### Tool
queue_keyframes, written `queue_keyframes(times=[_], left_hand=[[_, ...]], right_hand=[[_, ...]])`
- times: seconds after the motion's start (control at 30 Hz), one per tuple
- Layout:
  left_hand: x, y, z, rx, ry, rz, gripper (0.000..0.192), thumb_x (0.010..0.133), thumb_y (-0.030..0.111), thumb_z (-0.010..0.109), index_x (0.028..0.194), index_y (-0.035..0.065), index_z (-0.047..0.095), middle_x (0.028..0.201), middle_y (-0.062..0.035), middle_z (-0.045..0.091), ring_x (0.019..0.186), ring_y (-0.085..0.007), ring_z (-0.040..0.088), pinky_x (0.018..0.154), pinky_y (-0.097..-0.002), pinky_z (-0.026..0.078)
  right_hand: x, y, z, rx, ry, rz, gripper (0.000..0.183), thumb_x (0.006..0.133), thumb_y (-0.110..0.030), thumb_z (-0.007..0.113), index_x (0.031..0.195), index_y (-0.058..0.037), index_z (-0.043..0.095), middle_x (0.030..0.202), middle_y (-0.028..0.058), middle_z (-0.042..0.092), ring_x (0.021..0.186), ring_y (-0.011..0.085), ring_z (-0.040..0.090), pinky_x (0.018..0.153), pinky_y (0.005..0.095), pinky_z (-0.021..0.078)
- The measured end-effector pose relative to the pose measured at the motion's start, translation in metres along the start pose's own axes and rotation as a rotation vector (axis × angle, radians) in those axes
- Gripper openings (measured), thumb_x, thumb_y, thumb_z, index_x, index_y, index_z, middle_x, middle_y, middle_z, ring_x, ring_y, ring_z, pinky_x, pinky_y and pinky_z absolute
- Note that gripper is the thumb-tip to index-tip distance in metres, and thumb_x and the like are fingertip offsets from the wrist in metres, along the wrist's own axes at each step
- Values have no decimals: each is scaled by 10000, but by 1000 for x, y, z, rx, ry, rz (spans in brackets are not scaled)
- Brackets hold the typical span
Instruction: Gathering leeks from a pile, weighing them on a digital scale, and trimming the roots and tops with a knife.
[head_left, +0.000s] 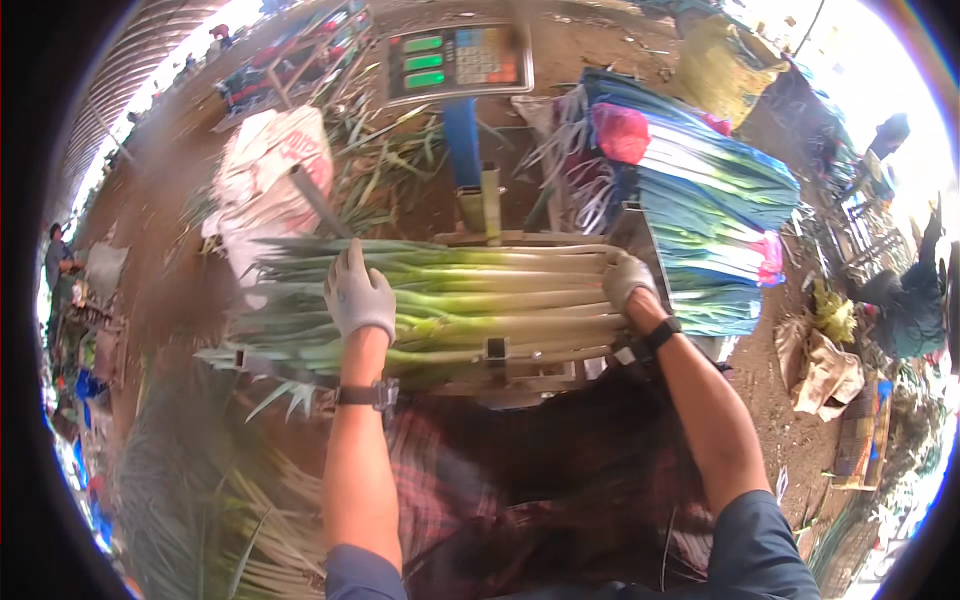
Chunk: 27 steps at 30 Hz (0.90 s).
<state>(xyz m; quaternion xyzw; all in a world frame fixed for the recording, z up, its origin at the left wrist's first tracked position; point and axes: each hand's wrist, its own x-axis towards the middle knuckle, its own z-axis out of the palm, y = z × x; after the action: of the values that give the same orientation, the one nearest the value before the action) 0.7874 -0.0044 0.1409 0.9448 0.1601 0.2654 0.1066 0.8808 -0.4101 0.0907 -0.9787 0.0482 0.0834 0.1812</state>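
A thick layer of large green onions or leeks (480, 300) lies crosswise in front of me on a metal-framed rack. Their leaves point left and their white ends right. My left hand (360, 295), in a pale knit glove, rests flat on the green part with fingers slightly apart. At the white ends my right hand (627, 279), gloved too, curls its fingers over the upper stalks; its fingertips are partly hidden. A metal plate (646, 244) stands upright just beyond the right hand. Ahead, a digital weighing-scale display (459, 61) with lit green readouts sits on a blue post (462, 142).
Bundles of leeks in blue wrapping (712, 187) are stacked at the right, with pink material around parts. A white woven sack (274, 165) stands at the left. Loose leaves (382, 150) litter the ground. More stalks (262, 525) lie at lower left. People are visible far off.
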Motion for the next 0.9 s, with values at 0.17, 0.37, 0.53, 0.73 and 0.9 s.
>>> queue_keyframes(times=[0.17,0.37,0.53,0.73,0.9], left_hand=[[-4,-9,-32,9,-30,-151,514,930,140,615,1439,86,564,1405,-162,622,1337,-350,551,1113,-507,423],[-17,-20,-22,-103,-107,-33,558,914,175,643,1457,64,577,1379,-229,654,1234,-399,641,1057,-492,496],[-14,-49,21,-336,-338,0,590,972,111,593,1545,18,486,1486,-240,591,1369,-357,583,1140,-423,443],[-12,-84,41,-347,-308,63,568,1015,170,545,1558,24,464,1364,-258,658,1246,-362,646,1063,-410,469],[-25,-87,24,-245,-426,84,549,1033,215,553,1535,0,493,1302,-281,684,1212,-361,669,1044,-401,486]], right_hand=[[-82,-29,-45,17,19,-207,401,955,-276,627,1274,-49,710,1187,233,736,1087,396,719,938,474,574],[-197,-34,-64,525,313,-441,326,983,-55,606,1292,22,671,1148,275,725,1047,417,724,889,441,586],[-308,9,-96,439,602,-550,357,907,-7,688,1263,9,674,1160,228,716,1018,413,714,863,455,584],[-390,160,-71,632,837,125,334,982,-33,656,1308,35,675,1199,193,749,1084,258,735,914,365,576],[-498,331,53,756,380,967,412,952,-235,625,1278,5,706,1174,228,756,1092,325,744,932,392,568]])
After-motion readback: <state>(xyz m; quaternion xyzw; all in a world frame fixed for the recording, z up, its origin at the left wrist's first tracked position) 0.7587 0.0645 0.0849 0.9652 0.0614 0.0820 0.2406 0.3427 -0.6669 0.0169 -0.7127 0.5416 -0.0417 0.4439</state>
